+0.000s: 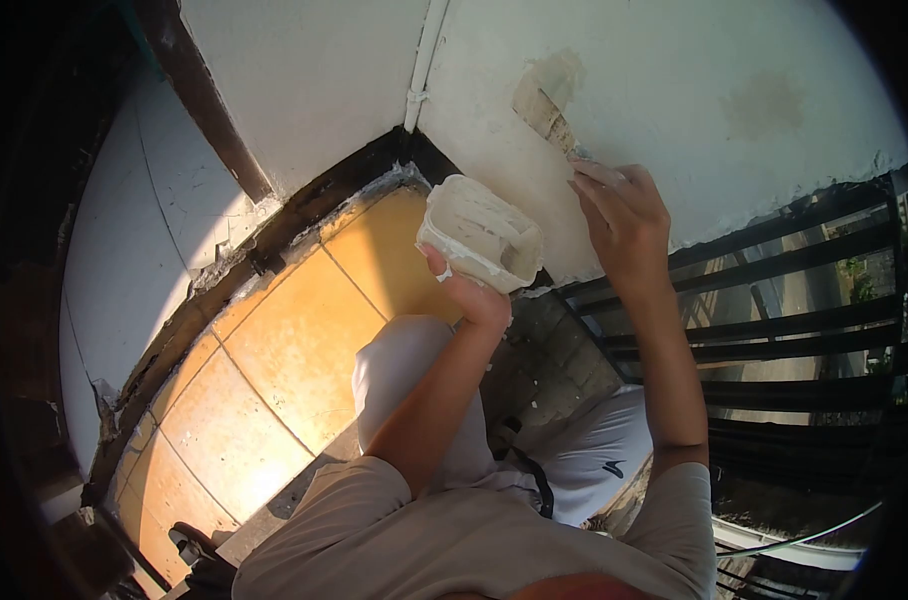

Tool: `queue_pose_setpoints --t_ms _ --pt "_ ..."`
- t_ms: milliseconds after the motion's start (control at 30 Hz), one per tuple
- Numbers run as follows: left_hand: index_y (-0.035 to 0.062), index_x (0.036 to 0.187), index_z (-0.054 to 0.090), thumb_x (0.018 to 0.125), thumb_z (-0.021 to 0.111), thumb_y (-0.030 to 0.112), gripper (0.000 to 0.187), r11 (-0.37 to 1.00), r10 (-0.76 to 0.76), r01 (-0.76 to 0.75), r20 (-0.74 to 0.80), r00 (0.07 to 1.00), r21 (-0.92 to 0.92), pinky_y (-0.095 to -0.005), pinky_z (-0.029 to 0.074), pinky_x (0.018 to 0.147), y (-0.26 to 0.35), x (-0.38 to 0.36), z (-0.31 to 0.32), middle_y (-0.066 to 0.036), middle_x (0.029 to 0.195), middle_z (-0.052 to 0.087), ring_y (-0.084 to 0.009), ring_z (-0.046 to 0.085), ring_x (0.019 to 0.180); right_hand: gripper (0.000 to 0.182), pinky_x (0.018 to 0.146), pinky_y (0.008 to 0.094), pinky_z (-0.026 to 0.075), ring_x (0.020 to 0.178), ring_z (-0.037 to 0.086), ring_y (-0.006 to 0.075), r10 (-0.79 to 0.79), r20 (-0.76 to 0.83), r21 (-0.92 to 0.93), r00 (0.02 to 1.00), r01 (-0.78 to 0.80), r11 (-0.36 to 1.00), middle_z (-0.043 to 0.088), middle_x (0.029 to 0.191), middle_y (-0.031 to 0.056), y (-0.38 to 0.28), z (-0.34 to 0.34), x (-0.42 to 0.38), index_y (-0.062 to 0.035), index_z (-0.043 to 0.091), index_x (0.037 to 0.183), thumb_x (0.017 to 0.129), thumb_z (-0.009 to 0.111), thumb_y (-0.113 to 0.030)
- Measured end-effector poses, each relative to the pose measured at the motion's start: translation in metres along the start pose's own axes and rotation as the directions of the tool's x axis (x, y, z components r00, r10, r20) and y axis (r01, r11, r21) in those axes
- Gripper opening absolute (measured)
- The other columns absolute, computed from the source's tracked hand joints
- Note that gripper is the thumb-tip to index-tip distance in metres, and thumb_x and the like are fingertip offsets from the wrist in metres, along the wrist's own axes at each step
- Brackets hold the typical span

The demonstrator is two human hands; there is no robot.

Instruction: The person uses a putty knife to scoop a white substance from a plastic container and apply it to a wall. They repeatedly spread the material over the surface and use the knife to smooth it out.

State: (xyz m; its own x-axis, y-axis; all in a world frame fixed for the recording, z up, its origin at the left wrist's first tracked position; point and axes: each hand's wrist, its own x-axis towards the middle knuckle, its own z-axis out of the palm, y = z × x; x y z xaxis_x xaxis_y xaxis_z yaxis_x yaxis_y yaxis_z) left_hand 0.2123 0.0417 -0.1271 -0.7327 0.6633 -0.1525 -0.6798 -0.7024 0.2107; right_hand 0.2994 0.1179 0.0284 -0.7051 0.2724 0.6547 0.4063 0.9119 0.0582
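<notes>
My right hand grips a putty knife by its handle, fingers wrapped round it. The wide blade, smeared with filler, lies close against the pale wall at a damp beige patch. Lower and to the left, my left hand supports a white plastic tub from below and the side, with the thumb near its rim. Whitish filler coats the inside of the tub. A white smear shows on the left thumb.
Another beige patch marks the wall to the right. A white pipe runs down the corner. Dark railing bars stand at the right, and yellow tiles cover the floor at the left.
</notes>
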Motion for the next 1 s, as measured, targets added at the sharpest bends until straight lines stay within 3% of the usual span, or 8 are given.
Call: queue_pose_setpoints --t_ms 100,267,367,467,567,667,767,1000 --pt "0.0139 0.156 0.035 0.103 0.029 0.068 0.076 1.0 0.008 -0.008 -0.003 1.0 0.029 -0.0486 0.037 0.117 -0.002 0.002 -0.001 -0.01 0.155 0.042 -0.0313 0.043 0.142 0.022 0.069 0.0374 0.055 0.079 0.062 0.0282 0.026 -0.027 -0.036 0.999 -0.027 0.999 0.075 0.103 0.004 0.013 0.012 -0.001 -0.0048 0.075 0.1 0.08 0.074 0.004" --pt "0.0145 0.155 0.036 0.103 0.029 0.068 0.074 0.999 -0.026 0.025 0.027 0.999 0.031 -0.049 0.038 0.117 0.003 0.001 0.005 -0.009 0.155 0.042 -0.0312 0.043 0.142 0.028 0.068 0.0382 0.055 0.079 0.062 0.0276 0.117 -0.06 -0.132 0.991 -0.124 0.983 0.074 0.094 0.0052 0.006 0.009 -0.015 -0.0058 0.076 0.101 0.076 0.076 0.007" --pt "0.0146 0.155 0.036 0.104 0.028 0.067 0.074 0.999 -0.006 0.005 0.012 1.0 0.035 -0.0491 0.038 0.117 0.008 0.001 0.008 -0.009 0.155 0.043 -0.0311 0.044 0.142 0.031 0.071 0.0379 0.056 0.079 0.064 0.027 0.144 -0.092 -0.133 0.985 -0.156 0.979 0.073 0.099 0.0074 -0.008 -0.008 -0.019 -0.0063 0.075 0.105 0.078 0.075 0.007" --pt "0.0147 0.155 0.036 0.104 0.028 0.067 0.074 1.0 0.001 -0.001 0.006 1.0 0.019 -0.0491 0.038 0.116 0.007 0.004 0.005 -0.009 0.155 0.043 -0.031 0.044 0.142 0.031 0.074 0.0391 0.057 0.079 0.066 0.0283 0.382 -0.093 0.052 0.919 -0.379 0.924 0.071 0.11 0.011 -0.033 -0.013 -0.012 -0.0055 0.074 0.11 0.081 0.075 0.006" --pt "0.0147 0.155 0.036 0.104 0.028 0.068 0.074 1.0 -0.02 0.019 0.012 1.0 0.024 -0.0492 0.038 0.116 0.006 0.002 0.005 -0.009 0.155 0.043 -0.0312 0.044 0.142 0.03 0.073 0.0403 0.057 0.078 0.067 0.0308 0.193 -0.159 0.04 0.968 -0.19 0.981 0.068 0.117 0.0149 -0.018 0.004 -0.006 -0.0046 0.073 0.113 0.085 0.074 0.004" --pt "0.0128 0.155 0.035 0.103 0.032 0.068 0.076 0.999 -0.049 0.049 0.022 0.999 0.021 -0.0483 0.036 0.117 0.008 -0.002 0.011 -0.01 0.155 0.041 -0.0311 0.042 0.142 0.029 0.071 0.0399 0.057 0.08 0.069 0.0331 0.132 -0.158 -0.035 0.979 -0.139 0.99 0.07 0.11 0.0163 -0.004 0.021 -0.002 -0.0027 0.072 0.116 0.086 0.074 0.0" --pt "0.0122 0.156 0.034 0.103 0.033 0.068 0.077 0.998 -0.065 0.065 0.014 0.998 0.004 -0.0479 0.035 0.118 0.008 -0.001 0.01 -0.01 0.155 0.041 -0.0311 0.041 0.143 0.03 0.067 0.0387 0.057 0.081 0.07 0.0336 0.237 -0.11 -0.178 0.965 -0.254 0.951 0.071 0.101 0.0171 0.003 0.017 -0.008 -0.0009 0.071 0.118 0.088 0.073 -0.003" --pt "0.0136 0.155 0.036 0.103 0.029 0.068 0.076 0.999 -0.053 0.053 -0.005 0.999 0.014 -0.0497 0.039 0.116 0.011 0.0 0.009 -0.01 0.154 0.043 -0.0316 0.044 0.142 0.03 0.06 0.041 0.055 0.069 0.068 0.0343 0.306 -0.15 -0.122 0.94 -0.324 0.938 0.07 0.093 0.0165 -0.022 0.002 -0.018 0.0005 0.07 0.117 0.087 0.072 -0.004"
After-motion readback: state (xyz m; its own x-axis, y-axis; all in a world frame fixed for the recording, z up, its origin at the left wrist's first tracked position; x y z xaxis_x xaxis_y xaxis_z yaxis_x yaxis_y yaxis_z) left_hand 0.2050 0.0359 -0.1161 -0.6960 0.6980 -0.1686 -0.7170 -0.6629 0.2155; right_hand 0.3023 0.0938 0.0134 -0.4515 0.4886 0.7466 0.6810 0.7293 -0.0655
